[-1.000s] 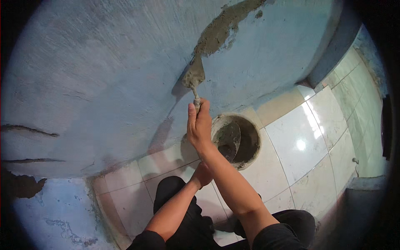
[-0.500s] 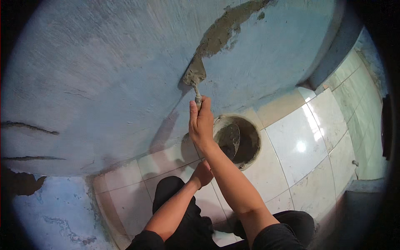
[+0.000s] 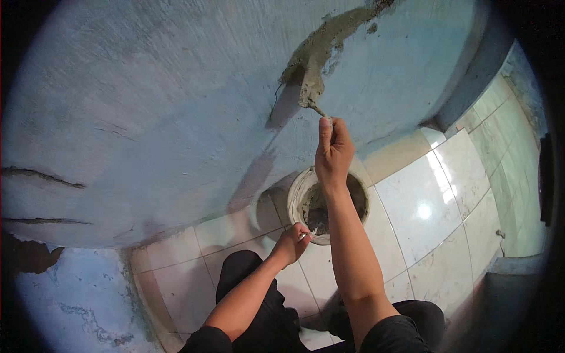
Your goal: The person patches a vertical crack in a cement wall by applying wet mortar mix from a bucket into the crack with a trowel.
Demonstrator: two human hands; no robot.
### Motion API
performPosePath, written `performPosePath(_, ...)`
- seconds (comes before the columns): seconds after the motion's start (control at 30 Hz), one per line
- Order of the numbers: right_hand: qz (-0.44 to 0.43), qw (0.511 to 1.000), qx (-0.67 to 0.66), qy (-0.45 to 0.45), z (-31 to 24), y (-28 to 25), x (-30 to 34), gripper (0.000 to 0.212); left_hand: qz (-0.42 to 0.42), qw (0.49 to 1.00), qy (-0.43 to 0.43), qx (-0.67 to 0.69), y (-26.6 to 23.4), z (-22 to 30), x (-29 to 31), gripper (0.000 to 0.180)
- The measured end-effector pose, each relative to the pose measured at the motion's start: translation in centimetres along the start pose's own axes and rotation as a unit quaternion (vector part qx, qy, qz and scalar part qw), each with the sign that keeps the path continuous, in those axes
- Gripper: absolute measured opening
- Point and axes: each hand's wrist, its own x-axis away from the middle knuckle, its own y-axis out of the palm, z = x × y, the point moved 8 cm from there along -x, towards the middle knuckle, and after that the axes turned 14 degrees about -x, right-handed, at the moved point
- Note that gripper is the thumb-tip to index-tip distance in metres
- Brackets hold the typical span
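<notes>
My right hand is closed around the handle of a mortar-coated trowel. Its blade is at the lower end of a strip of wet grey mortar on the pale blue wall. Below the right forearm stands a round bucket with grey mortar inside, partly hidden by that arm. At the bucket's near left rim, my left hand is closed on a thin metal handle. What that handle belongs to is unclear.
Glossy white floor tiles lie around the bucket. My bent knees are close behind it. Two dark cracks run across the wall at left. A ledge juts out at the right end of the wall.
My right hand has moved up and to the right along the mortar strip with the trowel. The left hand has risen slightly toward the bucket's rim; the rounded blade seen over the bucket no longer shows clearly.
</notes>
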Motion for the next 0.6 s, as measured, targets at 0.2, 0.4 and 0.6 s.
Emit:
performPosePath(0.2, -0.023, 0.999, 0.034, 0.014, 0.4, 0.6, 0.7, 0.035, -0.055, 0.998, -0.040, 0.010, 0.3, 0.6, -0.3, 0.031)
performPosePath(0.4, -0.034, 0.999, 0.025, 0.007, 0.3, 1.5, 1.6, 0.034, -0.040, 0.999, -0.026, 0.020, 0.7, 0.1, -0.5, 0.031)
performPosePath(0.6, 0.013, 0.999, 0.018, -0.035, -0.3, 0.1, 1.3, 0.031, -0.047, 0.999, -0.020, 0.009, 0.5, 0.8, -0.3, 0.029)
